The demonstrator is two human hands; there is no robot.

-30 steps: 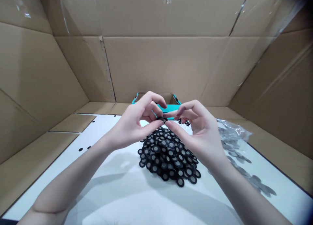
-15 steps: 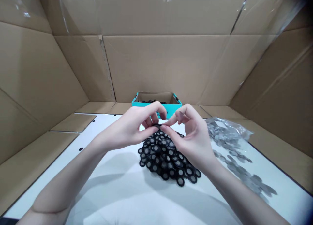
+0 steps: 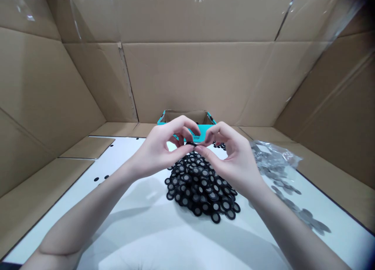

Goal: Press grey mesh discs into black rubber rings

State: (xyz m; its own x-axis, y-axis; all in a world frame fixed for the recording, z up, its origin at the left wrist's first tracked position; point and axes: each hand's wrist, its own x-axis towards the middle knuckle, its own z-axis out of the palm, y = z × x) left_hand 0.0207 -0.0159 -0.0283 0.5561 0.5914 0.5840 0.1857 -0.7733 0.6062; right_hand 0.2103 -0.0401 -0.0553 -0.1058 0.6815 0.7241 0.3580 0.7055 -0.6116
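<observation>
Between my two hands, over the back of the pile, is a small black ring-like disc [image 3: 191,143]. My left hand [image 3: 164,147] pinches it between thumb and fingers. The thumb and index finger of my right hand [image 3: 233,156] close together at its right edge; a thin light edge shows there, too small to name. Below lies a heap of black discs with grey centres [image 3: 202,188] on the white table [image 3: 140,231]. My fingers hide part of the held disc.
A turquoise cardboard box [image 3: 205,128] stands behind my hands. To the right, a clear plastic bag [image 3: 274,154] holds grey discs, with loose translucent discs [image 3: 310,219] spread in front. Small black dots [image 3: 96,179] mark the table at left. Cardboard walls [image 3: 199,78] enclose the table.
Both hands have risen slightly, still together at the black disc. My left hand and forearm have shifted a little to the right, uncovering another black dot on the table.
</observation>
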